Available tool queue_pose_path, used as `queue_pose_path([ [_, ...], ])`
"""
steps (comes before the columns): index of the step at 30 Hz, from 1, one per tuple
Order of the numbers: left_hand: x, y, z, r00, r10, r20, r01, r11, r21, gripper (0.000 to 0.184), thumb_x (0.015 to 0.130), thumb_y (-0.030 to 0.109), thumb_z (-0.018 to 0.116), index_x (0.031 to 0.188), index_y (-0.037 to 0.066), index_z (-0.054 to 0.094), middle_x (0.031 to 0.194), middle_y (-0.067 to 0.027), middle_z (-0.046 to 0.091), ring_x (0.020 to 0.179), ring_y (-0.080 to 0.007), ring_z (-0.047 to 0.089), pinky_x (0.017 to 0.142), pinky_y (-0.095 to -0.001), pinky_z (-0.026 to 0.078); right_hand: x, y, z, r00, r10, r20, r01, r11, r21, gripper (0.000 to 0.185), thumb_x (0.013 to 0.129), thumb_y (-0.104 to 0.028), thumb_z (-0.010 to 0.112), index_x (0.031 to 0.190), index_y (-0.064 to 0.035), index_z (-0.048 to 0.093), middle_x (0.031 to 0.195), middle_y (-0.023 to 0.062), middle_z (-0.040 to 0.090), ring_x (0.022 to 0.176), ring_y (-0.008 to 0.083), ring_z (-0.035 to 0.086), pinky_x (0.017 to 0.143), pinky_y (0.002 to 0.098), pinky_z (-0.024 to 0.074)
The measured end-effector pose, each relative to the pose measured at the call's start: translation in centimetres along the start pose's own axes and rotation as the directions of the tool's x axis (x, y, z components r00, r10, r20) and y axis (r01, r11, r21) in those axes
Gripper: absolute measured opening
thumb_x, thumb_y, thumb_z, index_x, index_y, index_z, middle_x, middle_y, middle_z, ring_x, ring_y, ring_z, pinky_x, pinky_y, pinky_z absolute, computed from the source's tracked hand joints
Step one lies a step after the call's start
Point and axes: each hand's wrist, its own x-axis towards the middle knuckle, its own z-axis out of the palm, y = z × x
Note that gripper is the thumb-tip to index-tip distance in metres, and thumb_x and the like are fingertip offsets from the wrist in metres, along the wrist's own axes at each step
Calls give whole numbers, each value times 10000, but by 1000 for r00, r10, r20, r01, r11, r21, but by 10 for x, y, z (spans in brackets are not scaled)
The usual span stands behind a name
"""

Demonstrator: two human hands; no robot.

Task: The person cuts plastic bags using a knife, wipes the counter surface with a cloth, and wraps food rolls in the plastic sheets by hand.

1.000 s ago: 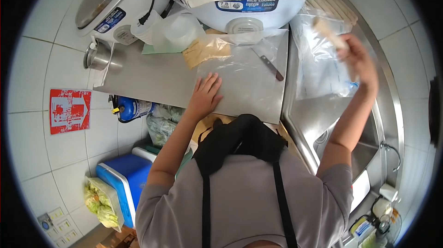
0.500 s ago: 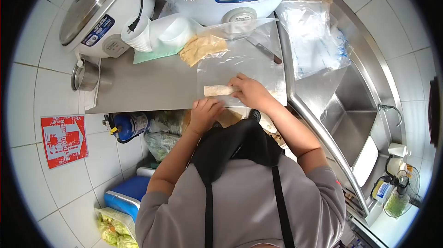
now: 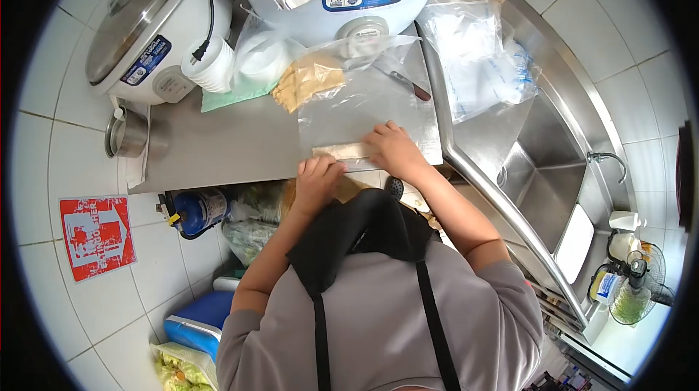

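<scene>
the right hand (image 3: 397,151) grips one end of the pale roll (image 3: 341,151), which lies on the clear plastic sheet (image 3: 364,111) at the table's (image 3: 226,145) near edge, while the left hand (image 3: 318,176) rests with bent fingers beside it

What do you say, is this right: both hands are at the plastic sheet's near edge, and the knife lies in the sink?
The second part is wrong: in the head view, the knife lies on the steel counter. The left hand and right hand are at the near edge of the plastic sheet.
</scene>
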Motion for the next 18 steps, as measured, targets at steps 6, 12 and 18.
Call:
queue_pose_path([
  [6,6,1,3,999,14,-36,-15,999,-31,113,795,155,637,885,147,569,979,32,575,951,-192,551,906,-387,362,3,11,-4,989,-147,13,144,983,109,290,710,-52,666,997,-80,632,958,79,567,966,290,519,862,401,411],
  [12,12,0,6,997,-82,2,82,991,-110,57,834,138,588,878,112,563,905,4,622,897,-188,585,1013,-432,318,-2,21,-17,992,-96,-86,123,909,399,180,767,-95,664,944,-71,641,915,83,576,878,289,536,791,384,423],
  [18,28,-8,6,979,-196,56,201,976,-89,38,841,131,582,846,97,567,858,2,627,863,-181,585,1025,-468,298,-32,13,-19,865,-417,-279,426,904,-32,127,768,-148,672,808,-42,614,809,69,539,767,259,499,702,343,386],
])
